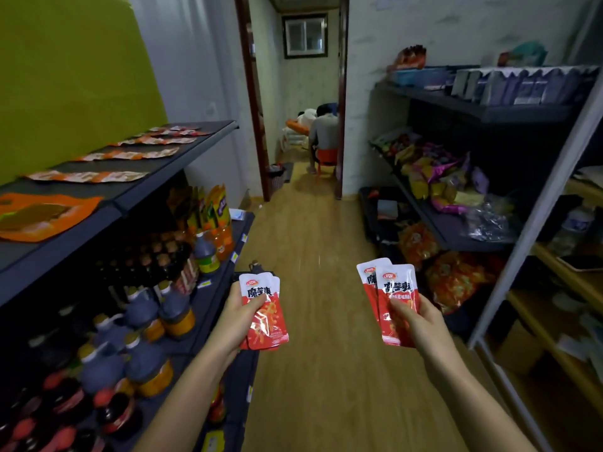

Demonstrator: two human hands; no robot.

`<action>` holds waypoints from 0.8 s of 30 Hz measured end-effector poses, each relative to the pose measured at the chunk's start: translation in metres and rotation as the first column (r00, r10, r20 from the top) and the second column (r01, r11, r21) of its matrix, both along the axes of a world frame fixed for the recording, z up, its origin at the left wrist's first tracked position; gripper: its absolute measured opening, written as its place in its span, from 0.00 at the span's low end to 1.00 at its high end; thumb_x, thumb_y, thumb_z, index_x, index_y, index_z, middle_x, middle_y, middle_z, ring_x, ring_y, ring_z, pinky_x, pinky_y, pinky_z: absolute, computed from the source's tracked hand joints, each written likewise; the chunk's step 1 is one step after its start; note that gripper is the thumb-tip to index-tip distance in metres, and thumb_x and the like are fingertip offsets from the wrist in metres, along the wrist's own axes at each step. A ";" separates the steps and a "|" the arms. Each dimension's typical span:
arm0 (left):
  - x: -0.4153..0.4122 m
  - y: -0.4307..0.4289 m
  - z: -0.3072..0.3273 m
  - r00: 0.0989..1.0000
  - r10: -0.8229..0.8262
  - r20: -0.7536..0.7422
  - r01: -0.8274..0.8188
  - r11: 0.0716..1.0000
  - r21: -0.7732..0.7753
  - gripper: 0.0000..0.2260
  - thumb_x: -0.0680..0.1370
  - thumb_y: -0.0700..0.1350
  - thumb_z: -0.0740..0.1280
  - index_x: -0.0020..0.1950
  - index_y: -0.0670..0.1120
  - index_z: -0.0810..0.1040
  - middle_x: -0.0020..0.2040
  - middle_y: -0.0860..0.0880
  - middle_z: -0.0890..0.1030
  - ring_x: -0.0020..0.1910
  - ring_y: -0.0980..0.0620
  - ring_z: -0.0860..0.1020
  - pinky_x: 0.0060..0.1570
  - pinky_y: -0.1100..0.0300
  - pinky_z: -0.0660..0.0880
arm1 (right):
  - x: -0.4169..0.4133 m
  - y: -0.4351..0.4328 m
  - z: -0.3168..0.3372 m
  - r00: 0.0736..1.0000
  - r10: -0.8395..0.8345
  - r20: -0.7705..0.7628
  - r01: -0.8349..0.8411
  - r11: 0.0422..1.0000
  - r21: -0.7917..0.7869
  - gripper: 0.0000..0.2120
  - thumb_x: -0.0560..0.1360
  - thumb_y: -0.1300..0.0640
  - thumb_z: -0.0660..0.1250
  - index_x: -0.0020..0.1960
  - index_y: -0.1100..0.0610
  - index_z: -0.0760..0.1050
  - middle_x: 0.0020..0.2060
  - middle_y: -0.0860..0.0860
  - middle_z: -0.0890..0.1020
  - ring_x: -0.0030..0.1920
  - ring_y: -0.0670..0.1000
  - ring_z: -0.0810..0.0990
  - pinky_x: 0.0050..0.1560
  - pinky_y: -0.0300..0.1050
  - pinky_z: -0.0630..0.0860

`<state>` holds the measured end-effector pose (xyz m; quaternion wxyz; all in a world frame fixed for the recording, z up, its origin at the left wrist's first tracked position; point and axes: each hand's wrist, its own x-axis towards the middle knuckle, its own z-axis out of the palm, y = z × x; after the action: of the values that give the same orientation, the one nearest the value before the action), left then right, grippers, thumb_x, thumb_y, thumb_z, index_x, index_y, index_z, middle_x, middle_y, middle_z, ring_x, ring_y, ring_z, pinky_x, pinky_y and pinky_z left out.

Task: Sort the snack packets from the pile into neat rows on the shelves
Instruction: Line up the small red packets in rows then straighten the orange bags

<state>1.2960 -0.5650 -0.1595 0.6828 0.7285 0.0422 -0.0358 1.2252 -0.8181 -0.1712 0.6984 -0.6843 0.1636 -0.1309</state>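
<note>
- Packets (261, 290), red and white, stand fanned in the left hand (241, 318), thumb pinching their fronts, above the wooden floor (326, 239).
- Right hand (421, 324) pinches two overlapping packets (396, 285) of the same kind.
- Orange packets (88, 176) lie in rows on the top left shelf (195, 148); a mixed pile (437, 177) sits on the right shelf (456, 234).

Both bare forearms reach in from 7 and 5 o'clock, the left hand (239, 316) and the right hand (416, 324) each pinching packets (266, 318).

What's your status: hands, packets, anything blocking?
Left hand grips left red packets; right hand grips right red packets. Both over aisle floor, unshelved. Nothing seen blocking upper left shelf.
</note>
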 end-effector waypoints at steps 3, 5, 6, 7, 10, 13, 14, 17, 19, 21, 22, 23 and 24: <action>0.053 -0.024 -0.001 1.000 0.022 0.009 -0.022 1.000 -0.017 0.12 0.78 0.37 0.61 0.60 0.47 0.67 0.46 0.50 0.77 0.40 0.55 0.77 0.29 0.67 0.73 | 0.062 -0.025 -0.006 1.000 0.019 -0.012 -0.019 1.000 0.005 0.04 0.76 0.57 0.65 0.47 0.50 0.78 0.47 0.53 0.84 0.47 0.54 0.82 0.44 0.47 0.77; 0.095 -0.042 0.002 0.999 0.044 0.024 -0.043 0.999 -0.019 0.12 0.78 0.37 0.61 0.60 0.48 0.68 0.50 0.48 0.78 0.41 0.55 0.77 0.34 0.63 0.73 | 0.110 -0.047 -0.005 0.999 0.038 -0.010 -0.038 0.999 0.017 0.04 0.75 0.57 0.66 0.47 0.51 0.79 0.47 0.53 0.84 0.50 0.56 0.82 0.53 0.53 0.78; 0.115 -0.051 0.004 0.998 0.057 0.033 -0.056 0.998 -0.024 0.12 0.78 0.36 0.61 0.60 0.47 0.68 0.51 0.47 0.78 0.41 0.54 0.77 0.36 0.62 0.73 | 0.134 -0.059 -0.002 0.998 0.057 -0.010 -0.057 0.998 0.017 0.04 0.75 0.57 0.66 0.48 0.51 0.79 0.48 0.54 0.85 0.50 0.56 0.82 0.56 0.56 0.77; 0.135 -0.058 0.007 0.996 0.073 0.044 -0.072 0.997 -0.032 0.12 0.78 0.36 0.62 0.59 0.47 0.69 0.51 0.46 0.78 0.41 0.54 0.77 0.37 0.61 0.73 | 0.156 -0.069 0.002 0.997 0.078 -0.008 -0.078 0.997 0.008 0.04 0.75 0.57 0.66 0.49 0.51 0.79 0.48 0.54 0.84 0.50 0.56 0.83 0.57 0.56 0.77; 0.191 -0.078 0.012 0.990 0.122 0.066 -0.120 0.992 -0.029 0.11 0.78 0.37 0.63 0.58 0.47 0.69 0.52 0.45 0.77 0.42 0.52 0.77 0.37 0.59 0.73 | 0.219 -0.096 0.012 0.990 0.140 0.023 -0.139 0.989 -0.041 0.05 0.76 0.57 0.66 0.50 0.51 0.79 0.48 0.54 0.85 0.49 0.55 0.83 0.56 0.55 0.77; 0.237 -0.093 0.009 0.984 0.171 0.050 -0.170 0.985 -0.030 0.11 0.78 0.38 0.62 0.58 0.48 0.68 0.52 0.46 0.77 0.41 0.53 0.77 0.34 0.61 0.73 | 0.276 -0.112 0.015 0.981 0.190 0.027 -0.188 0.979 -0.077 0.05 0.76 0.58 0.65 0.49 0.51 0.79 0.45 0.51 0.85 0.47 0.53 0.83 0.53 0.50 0.77; 0.250 -0.097 0.007 0.983 0.181 0.032 -0.180 0.983 -0.037 0.11 0.78 0.38 0.62 0.59 0.48 0.68 0.52 0.45 0.77 0.40 0.53 0.77 0.31 0.62 0.74 | 0.294 -0.114 0.015 0.979 0.203 0.024 -0.201 0.977 -0.078 0.06 0.76 0.59 0.65 0.50 0.52 0.79 0.45 0.51 0.85 0.46 0.52 0.82 0.51 0.49 0.76; 0.295 -0.108 0.001 0.981 0.192 -0.025 -0.193 0.980 -0.051 0.11 0.78 0.39 0.62 0.59 0.48 0.68 0.51 0.45 0.76 0.39 0.50 0.78 0.21 0.64 0.74 | 0.349 -0.118 0.011 0.968 0.251 0.011 -0.249 0.964 -0.091 0.06 0.76 0.59 0.65 0.50 0.52 0.78 0.43 0.50 0.84 0.44 0.51 0.82 0.49 0.46 0.76; 0.328 -0.112 -0.003 0.976 0.211 -0.046 -0.213 0.976 -0.049 0.11 0.79 0.39 0.61 0.59 0.48 0.67 0.50 0.45 0.75 0.39 0.50 0.77 0.19 0.65 0.73 | 0.387 -0.118 0.007 0.960 0.278 0.009 -0.277 0.958 -0.075 0.05 0.76 0.60 0.65 0.49 0.52 0.78 0.42 0.49 0.84 0.42 0.50 0.82 0.43 0.39 0.77; 0.363 -0.114 -0.011 0.972 0.230 -0.054 -0.232 0.972 -0.032 0.12 0.79 0.39 0.62 0.61 0.48 0.67 0.53 0.44 0.76 0.40 0.50 0.77 0.20 0.64 0.74 | 0.426 -0.115 0.003 0.952 0.305 0.002 -0.304 0.951 -0.061 0.06 0.76 0.60 0.65 0.50 0.53 0.78 0.42 0.49 0.84 0.41 0.49 0.81 0.40 0.37 0.76; 0.381 -0.113 -0.014 0.969 0.240 -0.058 -0.241 0.970 -0.016 0.13 0.78 0.40 0.62 0.62 0.48 0.67 0.54 0.44 0.76 0.41 0.51 0.77 0.22 0.63 0.74 | 0.445 -0.113 0.001 0.946 0.323 -0.001 -0.322 0.945 -0.053 0.06 0.76 0.60 0.64 0.51 0.53 0.78 0.43 0.49 0.84 0.42 0.49 0.82 0.40 0.37 0.75; 0.401 -0.112 -0.017 0.966 0.250 -0.060 -0.251 0.968 -0.006 0.13 0.78 0.40 0.62 0.62 0.48 0.67 0.54 0.44 0.76 0.42 0.52 0.77 0.25 0.62 0.75 | 0.465 -0.109 0.000 0.939 0.343 -0.003 -0.343 0.938 -0.045 0.06 0.76 0.59 0.64 0.52 0.53 0.77 0.44 0.50 0.84 0.42 0.49 0.82 0.39 0.37 0.75; 0.421 -0.111 -0.018 0.964 0.258 -0.059 -0.259 0.966 -0.009 0.12 0.78 0.40 0.63 0.61 0.49 0.68 0.55 0.44 0.76 0.43 0.52 0.77 0.28 0.62 0.74 | 0.486 -0.106 -0.001 0.932 0.361 -0.003 -0.361 0.932 -0.039 0.07 0.76 0.59 0.64 0.53 0.53 0.77 0.44 0.50 0.84 0.42 0.49 0.82 0.38 0.36 0.76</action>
<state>1.7170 -0.6758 -0.1775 0.6863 0.7097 0.1560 0.0321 1.7111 -0.9241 -0.1719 0.6976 -0.7158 0.0310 -0.0048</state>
